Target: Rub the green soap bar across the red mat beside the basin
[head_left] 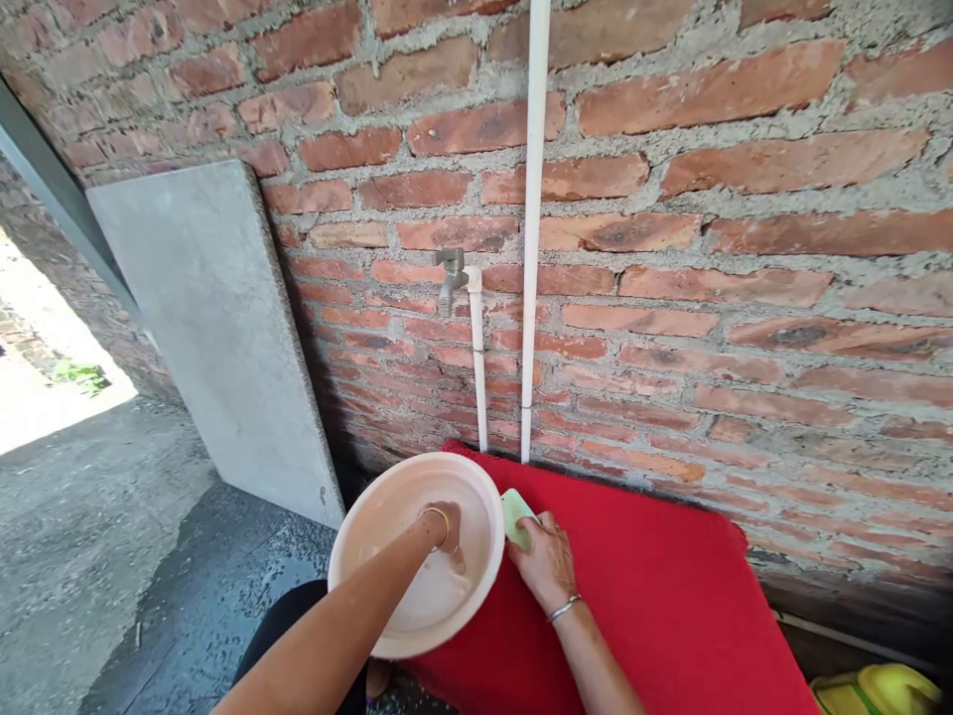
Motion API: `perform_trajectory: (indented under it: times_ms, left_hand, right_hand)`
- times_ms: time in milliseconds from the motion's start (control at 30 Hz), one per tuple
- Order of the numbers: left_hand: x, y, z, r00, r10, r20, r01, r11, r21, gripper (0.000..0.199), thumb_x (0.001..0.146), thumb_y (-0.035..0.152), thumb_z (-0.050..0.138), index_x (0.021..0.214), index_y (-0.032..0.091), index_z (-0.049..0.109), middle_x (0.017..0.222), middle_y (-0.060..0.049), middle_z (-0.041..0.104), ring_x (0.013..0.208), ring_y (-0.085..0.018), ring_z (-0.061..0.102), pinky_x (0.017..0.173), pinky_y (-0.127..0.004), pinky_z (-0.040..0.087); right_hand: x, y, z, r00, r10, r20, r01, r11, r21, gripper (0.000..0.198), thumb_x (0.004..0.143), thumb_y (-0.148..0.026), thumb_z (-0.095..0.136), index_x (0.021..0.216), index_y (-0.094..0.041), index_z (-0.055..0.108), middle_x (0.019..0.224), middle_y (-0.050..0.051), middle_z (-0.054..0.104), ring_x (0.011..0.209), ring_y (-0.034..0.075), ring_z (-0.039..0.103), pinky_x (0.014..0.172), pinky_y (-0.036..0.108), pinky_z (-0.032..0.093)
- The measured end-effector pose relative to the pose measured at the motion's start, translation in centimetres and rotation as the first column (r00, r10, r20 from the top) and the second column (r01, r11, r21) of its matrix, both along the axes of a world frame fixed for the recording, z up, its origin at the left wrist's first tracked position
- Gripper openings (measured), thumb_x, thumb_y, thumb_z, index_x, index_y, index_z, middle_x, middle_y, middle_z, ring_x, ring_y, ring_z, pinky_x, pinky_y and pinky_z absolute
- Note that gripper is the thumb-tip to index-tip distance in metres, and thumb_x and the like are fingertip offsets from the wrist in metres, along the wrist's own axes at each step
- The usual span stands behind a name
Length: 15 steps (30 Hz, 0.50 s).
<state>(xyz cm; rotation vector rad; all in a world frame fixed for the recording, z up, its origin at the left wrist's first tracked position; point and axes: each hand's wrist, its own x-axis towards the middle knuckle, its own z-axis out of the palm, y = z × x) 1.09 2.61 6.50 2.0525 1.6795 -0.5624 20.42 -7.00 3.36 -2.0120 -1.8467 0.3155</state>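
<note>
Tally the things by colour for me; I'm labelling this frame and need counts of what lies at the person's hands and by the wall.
Red: 1, the red mat
Pale pink: 1, the basin, left hand in it
Light green: 1, the green bar under the right hand
White: 2, the pipes
Grey: 2, the tap, the slab
Total: 7

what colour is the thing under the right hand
Pale green pad, under the right hand; head view.

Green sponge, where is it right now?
In the head view, the green sponge lies under the right hand on the red mat, just right of the basin.
</note>
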Motion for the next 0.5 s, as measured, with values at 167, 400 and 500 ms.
perform_trajectory:
  times_ms: [167, 400, 500]
  left_hand:
    - [0.2, -0.1, 0.1, 0.996, -0.071, -0.062, 0.071, 0.997, -0.003, 0.054, 0.038, 0.026, 0.091, 0.089, 0.016, 0.073, 0.096, -0.014, 0.078, 0.100, -0.037, 0.072, 0.089, -0.044, 0.058]
    - [-0.1, -0.3, 0.0, 1.000, 0.007, 0.004, -0.008, 0.999, 0.031, 0.056, 0.031, 0.026, 0.091, 0.083, 0.020, 0.072, 0.095, -0.010, 0.079, 0.096, -0.037, 0.073, 0.087, -0.043, 0.059]
    - [-0.1, -0.2, 0.2, 1.000, -0.021, -0.018, 0.021, 1.000, -0.004, 0.058, 0.029, 0.028, 0.092, 0.082, 0.020, 0.072, 0.091, -0.008, 0.079, 0.093, -0.035, 0.074, 0.084, -0.042, 0.059]
  right_hand:
    - [2.9, -0.7, -0.4, 0.996, -0.090, -0.012, 0.089, 0.996, -0.023, 0.026, 0.082, -0.035, 0.067, 0.107, -0.029, 0.072, 0.104, 0.004, 0.064, 0.098, 0.020, 0.065, 0.091, 0.028, 0.046]
    - [14.5, -5.2, -1.4, 0.919, -0.392, -0.049, 0.392, 0.920, -0.013, 0.034, 0.082, -0.050, 0.057, 0.105, -0.030, 0.071, 0.103, 0.006, 0.064, 0.085, 0.022, 0.067, 0.084, 0.036, 0.052]
    - [19.7, -8.3, -2.0, 0.835, -0.529, -0.150, 0.537, 0.843, 0.015, 0.040, 0.076, -0.061, 0.053, 0.096, -0.033, 0.071, 0.098, 0.009, 0.065, 0.087, 0.030, 0.067, 0.085, 0.046, 0.053]
